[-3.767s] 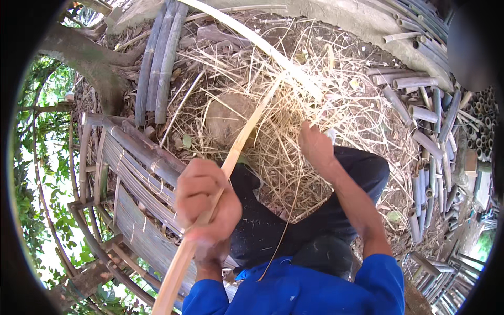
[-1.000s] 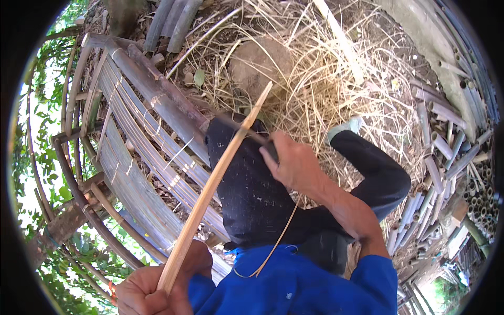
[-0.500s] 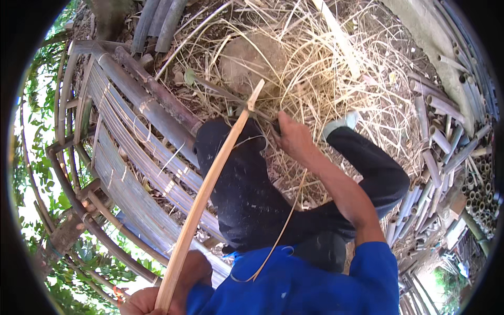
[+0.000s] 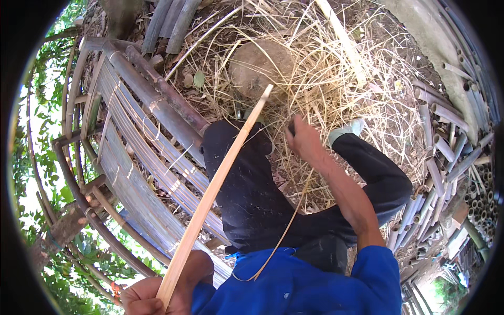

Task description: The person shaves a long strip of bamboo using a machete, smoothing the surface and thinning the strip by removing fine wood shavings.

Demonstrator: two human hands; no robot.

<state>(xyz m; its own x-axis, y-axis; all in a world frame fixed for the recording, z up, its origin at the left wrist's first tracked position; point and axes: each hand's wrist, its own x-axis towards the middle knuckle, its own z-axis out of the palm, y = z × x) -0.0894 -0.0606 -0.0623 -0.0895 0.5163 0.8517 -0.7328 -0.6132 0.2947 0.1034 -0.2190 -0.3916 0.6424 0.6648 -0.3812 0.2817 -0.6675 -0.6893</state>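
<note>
Closest to you, your left hand (image 4: pixel 157 294) is closed around the butt of a long pale bamboo strip (image 4: pixel 215 194), which slants up across your dark trousers (image 4: pixel 252 194) to a tip just short of a round stone (image 4: pixel 261 67). Your right hand (image 4: pixel 303 140) is fisted beside the strip's upper end, gripping something dark, likely a knife handle, though too little shows to be sure. A thin peeled sliver (image 4: pixel 286 231) curls down toward your blue shirt (image 4: pixel 299 283). You appear to be shaving the strip; another pass likely needs a firm left-hand hold. Beyond lie dry shavings (image 4: pixel 336 79) and a bamboo bench (image 4: pixel 131 147)
</note>
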